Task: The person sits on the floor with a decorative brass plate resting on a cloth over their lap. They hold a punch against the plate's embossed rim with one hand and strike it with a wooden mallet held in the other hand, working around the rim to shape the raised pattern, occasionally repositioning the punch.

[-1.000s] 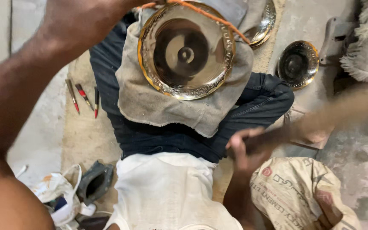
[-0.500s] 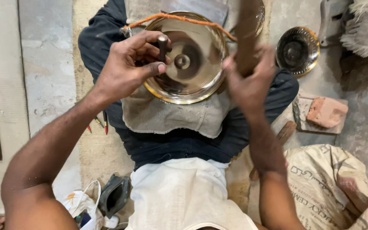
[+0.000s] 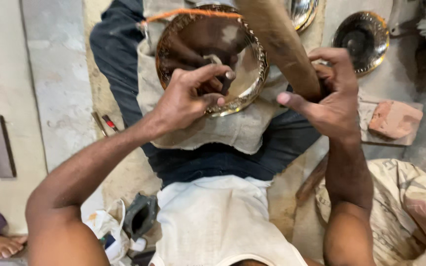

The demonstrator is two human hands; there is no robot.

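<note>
Head view, the only one we have: we sit on the floor with a shiny brass plate resting on a beige cloth over our lap, upper centre of frame. Our left hand is over the plate, fingers pinched together on a small dark punch tool whose tip sits on the plate's inner face. Our right hand is just right of the plate, fingers wrapped tight round a thick wooden mallet handle that slants up out of frame, thumb sticking out. We judge the plate stiff but thin, light, smooth and slippery on the polished face, easily dented; the decorated rim is the safest place to take hold, and the cloth under it likely keeps it from sliding. The punch looks small and hard, best pinched near its middle. Around us: a second brass bowl on the floor top right, a reddish brick piece, a printed sack lower right, small red-handled tools left of the leg.
</note>
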